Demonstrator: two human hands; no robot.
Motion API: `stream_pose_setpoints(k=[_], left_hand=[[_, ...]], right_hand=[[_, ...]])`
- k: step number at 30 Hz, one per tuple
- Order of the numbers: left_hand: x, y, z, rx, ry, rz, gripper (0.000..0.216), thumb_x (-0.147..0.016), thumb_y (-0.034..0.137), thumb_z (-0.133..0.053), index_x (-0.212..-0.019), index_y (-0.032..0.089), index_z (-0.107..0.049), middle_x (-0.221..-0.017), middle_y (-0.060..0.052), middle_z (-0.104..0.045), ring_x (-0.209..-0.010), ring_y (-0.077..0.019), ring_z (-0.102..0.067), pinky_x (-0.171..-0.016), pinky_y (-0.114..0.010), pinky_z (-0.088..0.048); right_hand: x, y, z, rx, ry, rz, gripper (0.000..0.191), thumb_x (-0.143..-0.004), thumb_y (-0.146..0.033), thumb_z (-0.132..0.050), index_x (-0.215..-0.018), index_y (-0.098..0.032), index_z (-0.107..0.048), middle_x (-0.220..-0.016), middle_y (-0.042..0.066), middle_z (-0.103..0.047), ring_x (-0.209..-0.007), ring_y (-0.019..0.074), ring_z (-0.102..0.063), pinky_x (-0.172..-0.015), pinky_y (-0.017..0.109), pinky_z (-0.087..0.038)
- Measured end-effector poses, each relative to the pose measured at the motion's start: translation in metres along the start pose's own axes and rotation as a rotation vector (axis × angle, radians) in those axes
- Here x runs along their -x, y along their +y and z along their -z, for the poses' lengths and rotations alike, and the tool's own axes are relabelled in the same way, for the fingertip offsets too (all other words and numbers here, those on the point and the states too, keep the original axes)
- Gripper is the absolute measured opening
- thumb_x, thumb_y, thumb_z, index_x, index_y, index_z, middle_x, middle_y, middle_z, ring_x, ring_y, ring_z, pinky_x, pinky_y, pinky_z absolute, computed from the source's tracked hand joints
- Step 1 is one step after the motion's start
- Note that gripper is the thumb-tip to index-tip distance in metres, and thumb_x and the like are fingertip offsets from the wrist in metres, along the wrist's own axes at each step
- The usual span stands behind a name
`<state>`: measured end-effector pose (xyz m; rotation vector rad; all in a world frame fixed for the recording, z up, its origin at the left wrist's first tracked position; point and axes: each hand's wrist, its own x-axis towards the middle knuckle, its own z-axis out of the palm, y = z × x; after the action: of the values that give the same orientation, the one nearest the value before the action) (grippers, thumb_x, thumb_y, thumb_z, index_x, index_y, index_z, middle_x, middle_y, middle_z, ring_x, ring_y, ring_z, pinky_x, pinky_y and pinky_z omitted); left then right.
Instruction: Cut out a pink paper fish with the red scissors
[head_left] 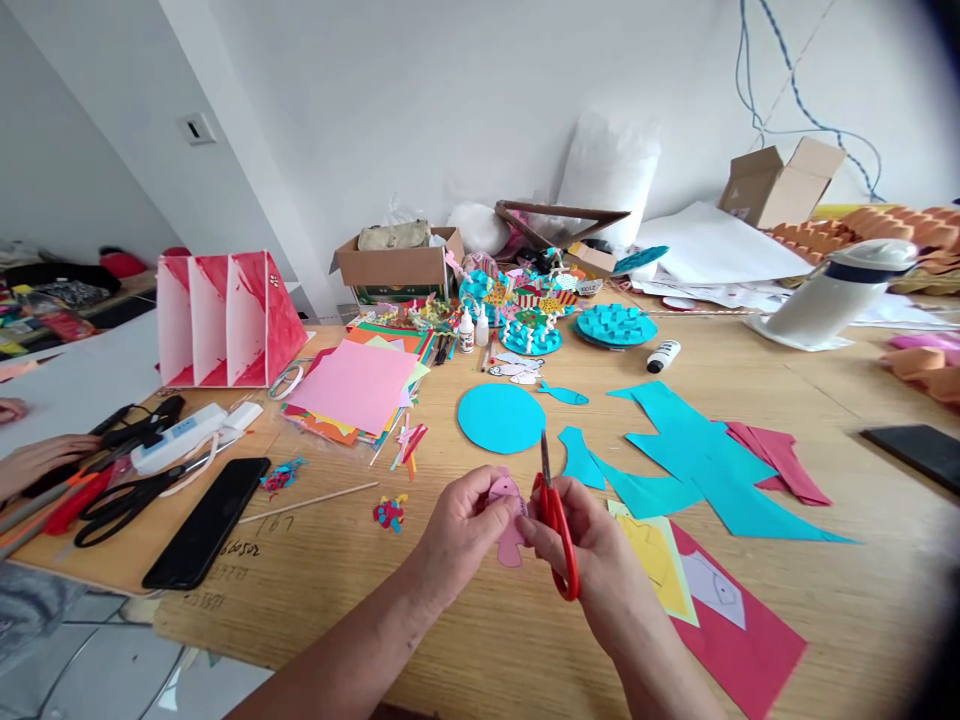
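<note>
Between the fingertips of my left hand point(474, 515) is a small pink paper fish point(510, 552), its tail pointing down toward me. My right hand point(581, 545) is closed around red-handled scissors point(553, 515), with the dark blades pointing up and away. The right thumb and fingertips also touch the fish's right edge. Just beyond my hands lie a blue paper circle point(501, 418) and a blue paper fish point(564, 396). To the right are blue paper offcuts point(675, 450), a yellow sheet point(679, 585) with a drawn outline and a red sheet point(772, 650).
At left are a pink-topped paper stack point(356, 385), a black phone point(206, 520), a wooden stick point(311, 502) and black scissors point(127, 500). Another person's hand point(56, 460) rests at the far left. Glue bottles point(466, 330) and decorated blue discs point(615, 325) stand behind.
</note>
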<state>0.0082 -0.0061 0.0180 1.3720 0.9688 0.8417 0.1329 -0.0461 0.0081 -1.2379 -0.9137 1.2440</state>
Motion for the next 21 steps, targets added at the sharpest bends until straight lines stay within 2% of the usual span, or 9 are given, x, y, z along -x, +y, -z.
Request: stream_pose_setpoints(k=[4,10,16,21], left_hand=[[0.001,0.0,0.001,-0.006,-0.028,-0.004,0.019,-0.074,0.025,-0.05,-0.061,0.018,-0.039,-0.059,0.006,-0.034,-0.057,-0.0089,-0.03,-0.052,-0.021,-0.026],[0.003,0.003,0.001,0.016,-0.007,-0.031,0.016,-0.075,0.024,-0.049,-0.063,0.018,-0.04,-0.06,0.006,-0.036,-0.058,-0.0087,-0.032,-0.053,-0.02,-0.028],[0.006,0.007,0.01,0.206,-0.042,0.022,0.018,-0.077,0.028,-0.049,-0.064,0.018,-0.042,-0.059,0.005,-0.038,-0.057,-0.0091,-0.036,-0.056,-0.021,-0.03],[0.008,0.007,0.007,0.282,-0.068,0.019,0.017,-0.077,0.026,-0.049,-0.064,0.017,-0.043,-0.06,0.005,-0.038,-0.057,-0.0088,-0.037,-0.056,-0.021,-0.03]], right_hand=[[0.001,-0.003,-0.002,-0.044,0.018,0.022,0.029,-0.06,-0.03,-0.074,-0.07,-0.02,-0.048,-0.062,-0.004,-0.056,-0.055,0.0112,-0.048,-0.046,0.02,-0.035],[0.005,-0.008,-0.003,0.0,0.009,0.039,0.026,-0.067,-0.036,-0.067,-0.071,-0.021,-0.046,-0.061,-0.003,-0.053,-0.055,0.0119,-0.047,-0.051,0.023,-0.037],[0.01,0.021,0.01,0.263,-0.074,0.058,0.024,-0.076,-0.04,-0.054,-0.065,-0.021,-0.042,-0.051,-0.007,-0.036,-0.049,0.0107,-0.034,-0.045,0.023,-0.027],[0.016,0.03,0.009,0.316,-0.136,0.038,0.022,-0.074,-0.034,-0.056,-0.063,-0.022,-0.041,-0.052,-0.007,-0.035,-0.049,0.0103,-0.032,-0.045,0.023,-0.027]])
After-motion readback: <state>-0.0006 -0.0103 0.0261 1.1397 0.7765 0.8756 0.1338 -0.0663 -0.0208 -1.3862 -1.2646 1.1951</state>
